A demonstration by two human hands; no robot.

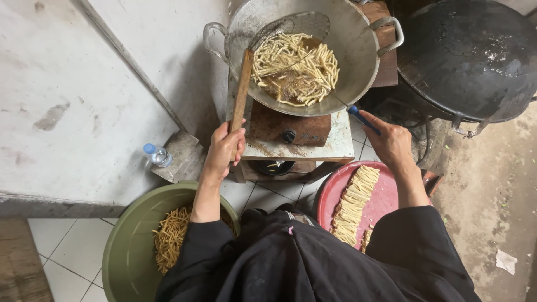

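Seen from above, at a small rust-stained gas stove set on a white tiled stand.

Left hand closed in a full fist around the lower end of a long wooden handle; handle slanting up and away from the hand to a round wire-mesh skimmer leaning on the far inner wall of a wide grey metal wok with two loop handles. Skimmer head well above the hand, at the edge of the frying pale yellow dough sticks floating in oil.

Right hand curled shut on a thin utensil with a blue grip; blue grip poking out just above the knuckles, thin metal shaft running up-left to the wok's near rim and into the sticks. Working end hidden among the sticks.

Below the right forearm, a round red tray carrying raw pale dough strips laid in a row. Below the left forearm, a round olive-green plastic basin holding browned fried sticks. Clear plastic bottle with a blue cap lying left of the left hand, against the grey wall. Large black wok to the right of the grey one, well apart from both hands.
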